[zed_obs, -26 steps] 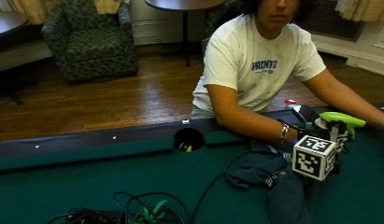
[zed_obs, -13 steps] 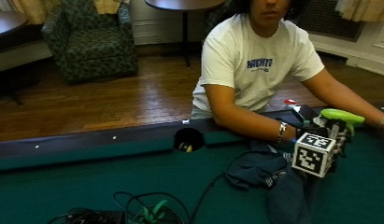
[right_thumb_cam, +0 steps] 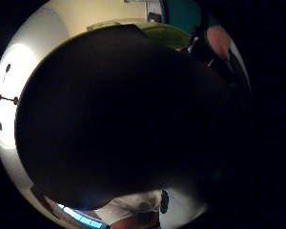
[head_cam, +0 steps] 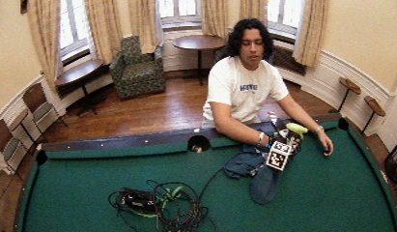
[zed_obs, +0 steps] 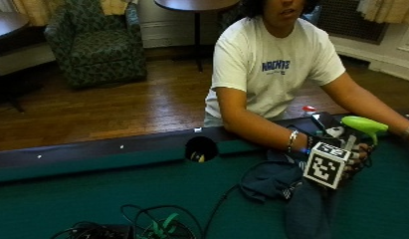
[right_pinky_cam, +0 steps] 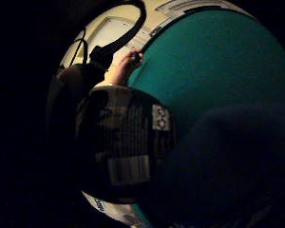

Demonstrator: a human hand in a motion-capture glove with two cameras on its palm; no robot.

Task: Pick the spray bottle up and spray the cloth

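In the outside view my gloved right hand (zed_obs: 356,155) grips a spray bottle (zed_obs: 365,125) with a lime-green trigger head, holding it upright just above the green felt near the table's far rail. A dark blue cloth (zed_obs: 282,183) lies crumpled on the felt directly beside and below the hand. The wide outside view shows the same bottle (head_cam: 296,128), hand (head_cam: 289,140) and cloth (head_cam: 255,170). The bottle's dark labelled body (right_pinky_cam: 126,147) fills the little finger side palm view beside the cloth (right_pinky_cam: 228,161). In the thumb side palm view the bottle (right_thumb_cam: 119,119) blocks most of the picture.
A side pocket (zed_obs: 201,148) sits in the rail (zed_obs: 91,157) left of the person. A tangle of black and green cables (zed_obs: 148,228) lies on the felt (head_cam: 339,193) at the front left. The bare left hand (head_cam: 326,145) rests on the felt to the right.
The hand keeps its hold on the bottle at nearly the same place over the cloth's edge. The cloth has not moved.
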